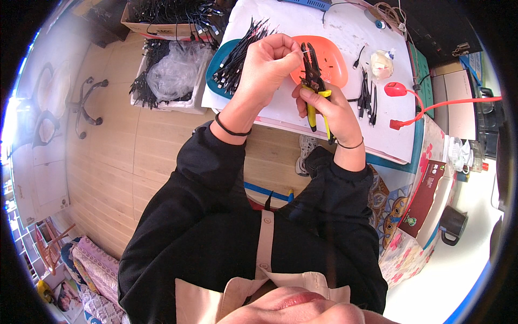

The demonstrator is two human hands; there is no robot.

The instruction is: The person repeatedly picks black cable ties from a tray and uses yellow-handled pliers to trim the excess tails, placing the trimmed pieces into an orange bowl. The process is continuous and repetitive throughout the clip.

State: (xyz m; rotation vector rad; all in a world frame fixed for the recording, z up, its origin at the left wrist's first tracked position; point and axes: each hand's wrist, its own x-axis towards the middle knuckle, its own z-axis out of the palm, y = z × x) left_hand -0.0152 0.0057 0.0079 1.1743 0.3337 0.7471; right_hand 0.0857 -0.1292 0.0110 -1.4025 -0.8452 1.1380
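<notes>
My right hand [327, 105] grips wire strippers [313, 79] with yellow and black handles, jaws pointing away from me over an orange plastic tray [342, 65]. Pinched in my left hand [272, 60] is a thin wire [306, 51], whose pale end lies at the jaws; the rest of it is hidden by my fingers. Small dark bits lie in the tray. Behind my left hand, a teal tray [211, 77] holds a bundle of black cables [238, 60] with metal plugs. More black cables [365, 97] lie on the white tabletop to the right of my right hand.
A red plug-like object [395, 89] with a red cord lies at the table's right side, near a roll of pale tape [381, 65]. Left of the table stand a white box [198, 95] with cables and clear plastic, and a cardboard box [162, 30] of cables. A wheeled chair base [83, 107] is farther left.
</notes>
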